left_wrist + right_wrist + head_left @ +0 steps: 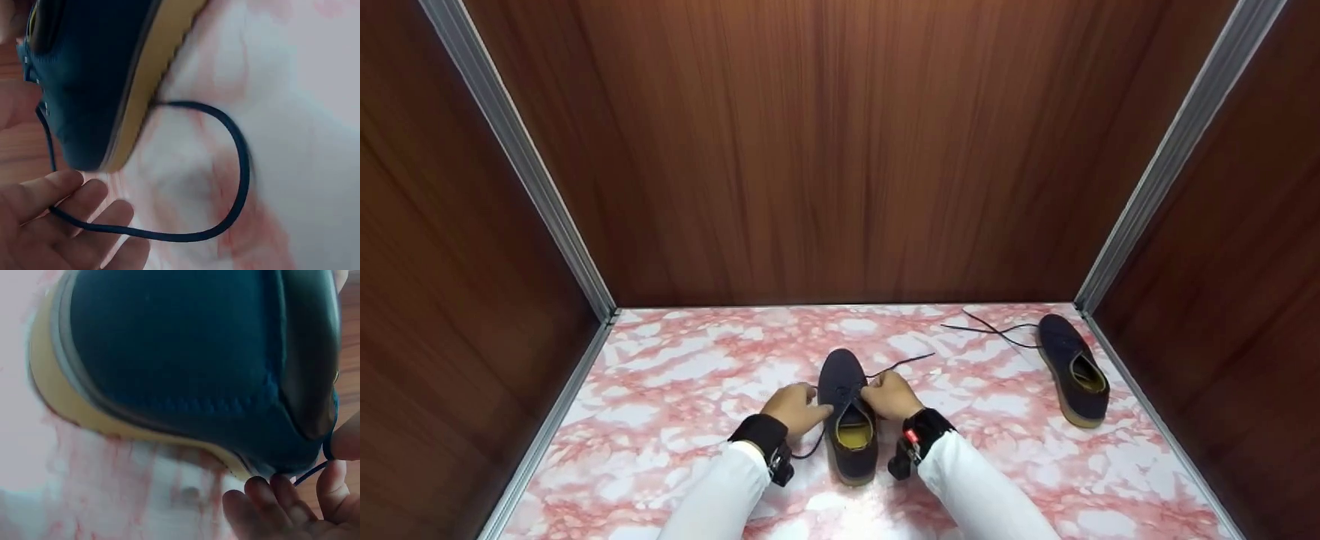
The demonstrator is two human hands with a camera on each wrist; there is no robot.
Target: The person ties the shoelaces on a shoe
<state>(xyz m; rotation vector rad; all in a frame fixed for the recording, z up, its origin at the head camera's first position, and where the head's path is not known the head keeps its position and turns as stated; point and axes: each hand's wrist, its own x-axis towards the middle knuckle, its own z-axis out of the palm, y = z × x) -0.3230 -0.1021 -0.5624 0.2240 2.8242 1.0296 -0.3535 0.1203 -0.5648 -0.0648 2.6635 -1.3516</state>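
Observation:
A dark blue lace-up shoe (pixel 842 371) with a tan sole stands on the floor between both hands, toe pointing away. On its left side, the left hand (pixel 797 409) holds one end of the dark shoelace (pixel 243 169) between thumb and fingers. From those fingers the lace runs in a wide loop beside the sole. Across from it, the right hand (pixel 891 395) pinches the other lace (pixel 311 473) between thumb and index finger, close to the shoe's opening. Its remaining fingers (pixel 261 492) lie curved near the shoe's side. A free lace tail extends beyond the right hand.
A matching shoe (pixel 1065 360) stands at the right, its two loose laces (pixel 997 331) spread out to the left. Brown wood-look panels (pixel 840 150) with grey metal edging (pixel 1166 150) enclose the pink-and-white marbled surface (pixel 682 367) at the back and sides.

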